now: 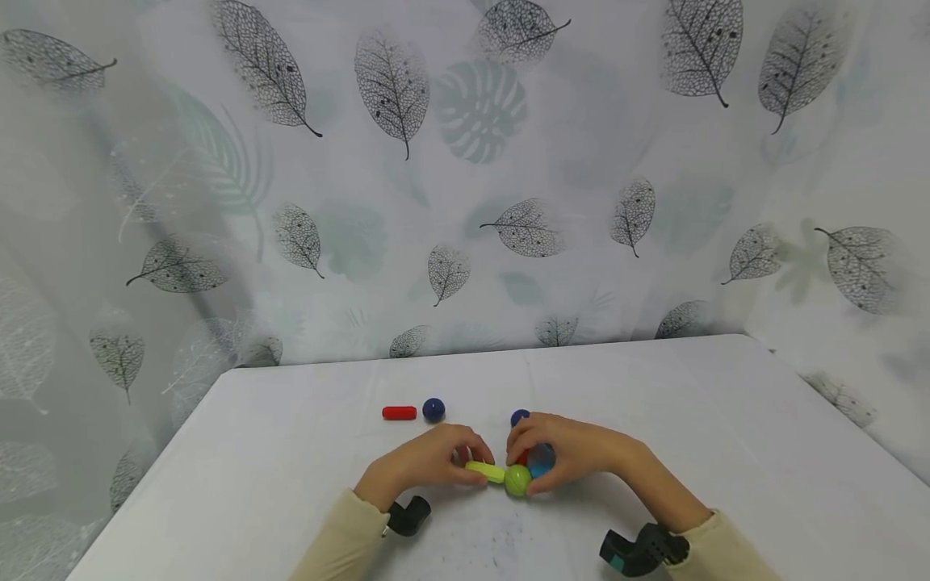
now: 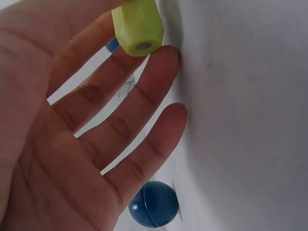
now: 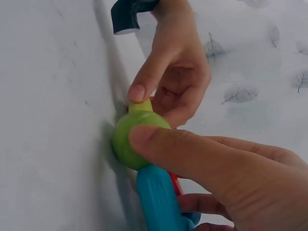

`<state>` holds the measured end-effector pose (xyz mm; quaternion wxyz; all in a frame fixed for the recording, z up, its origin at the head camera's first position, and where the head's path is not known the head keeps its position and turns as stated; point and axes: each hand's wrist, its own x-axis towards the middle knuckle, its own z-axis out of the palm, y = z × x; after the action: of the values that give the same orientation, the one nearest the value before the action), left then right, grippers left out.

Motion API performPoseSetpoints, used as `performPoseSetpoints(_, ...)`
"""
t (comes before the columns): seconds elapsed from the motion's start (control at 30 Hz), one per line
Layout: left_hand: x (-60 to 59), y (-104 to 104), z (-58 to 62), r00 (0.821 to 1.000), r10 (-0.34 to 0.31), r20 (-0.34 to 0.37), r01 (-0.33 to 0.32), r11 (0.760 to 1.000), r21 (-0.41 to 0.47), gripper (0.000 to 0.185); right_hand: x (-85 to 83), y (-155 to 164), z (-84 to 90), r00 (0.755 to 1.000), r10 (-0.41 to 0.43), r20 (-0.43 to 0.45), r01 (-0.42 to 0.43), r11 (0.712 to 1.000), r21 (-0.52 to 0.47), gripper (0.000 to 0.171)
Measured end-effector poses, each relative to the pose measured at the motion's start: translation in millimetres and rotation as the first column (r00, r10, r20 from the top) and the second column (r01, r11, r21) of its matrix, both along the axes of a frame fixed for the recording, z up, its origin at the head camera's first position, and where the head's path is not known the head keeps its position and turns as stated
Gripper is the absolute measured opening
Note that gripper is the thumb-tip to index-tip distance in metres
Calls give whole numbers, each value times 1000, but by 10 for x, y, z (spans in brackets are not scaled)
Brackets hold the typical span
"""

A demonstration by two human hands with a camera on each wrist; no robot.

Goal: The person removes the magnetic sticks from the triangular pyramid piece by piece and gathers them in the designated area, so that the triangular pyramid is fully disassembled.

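Observation:
My left hand (image 1: 436, 460) pinches a yellow-green rod (image 1: 488, 471) between thumb and fingers; a grey disc marks its near end (image 2: 143, 46) in the left wrist view. The rod's other end meets a green ball (image 1: 517, 482). My right hand (image 1: 581, 448) grips that ball, its thumb pressed on the side. From the ball a blue rod (image 3: 159, 197) runs back under the right hand, with a red rod (image 3: 175, 183) beside it, partly hidden by the fingers. A dark blue ball (image 1: 519, 416) shows just beyond the right fingers.
On the white table (image 1: 305, 452), a loose red rod (image 1: 400, 413) lies to the left beside another dark blue ball (image 1: 433, 410). Behind the table hangs a leaf-patterned cloth (image 1: 465, 202). Dark wrist cameras (image 1: 643, 550) sit on both forearms.

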<state>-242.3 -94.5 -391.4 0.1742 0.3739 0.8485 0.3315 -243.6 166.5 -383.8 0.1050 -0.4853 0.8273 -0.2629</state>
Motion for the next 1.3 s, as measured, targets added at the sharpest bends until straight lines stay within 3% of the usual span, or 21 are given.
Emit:
performPoseSetpoints(0.17, -7, 17, -37, 999, 37, -20, -37, 999, -1, 22, -14, 2, -46, 996, -46, -74, 46, 999, -9, 29)
performPoseSetpoints(0.37, 9, 94, -95, 995, 12, -96, -11, 1000, 18, 25, -28, -27, -131, 982, -53, -180, 42, 997, -64, 31)
performPoseSetpoints(0.57, 20, 122, -115, 989, 7, -150, -6, 1000, 9, 23, -35, -42, -161, 976, -48, -214, 32, 996, -78, 29)
performPoseSetpoints(0.9, 7, 88, -113, 992, -25, -120, 28, 999, 21, 23, -34, -32, -154, 978, -35, -204, 20, 997, -75, 29)
performPoseSetpoints(1.13, -35, 28, -100, 1000, -25, -17, 25, 1000, -4, 22, -39, -21, -130, 983, -27, -184, 17, 998, -56, 29)
performPoseSetpoints(1.3, -52, -58, -45, 1000, -6, 16, 7, 999, -39, 18, -39, -18, -127, 986, -33, -162, 26, 999, -41, 31)
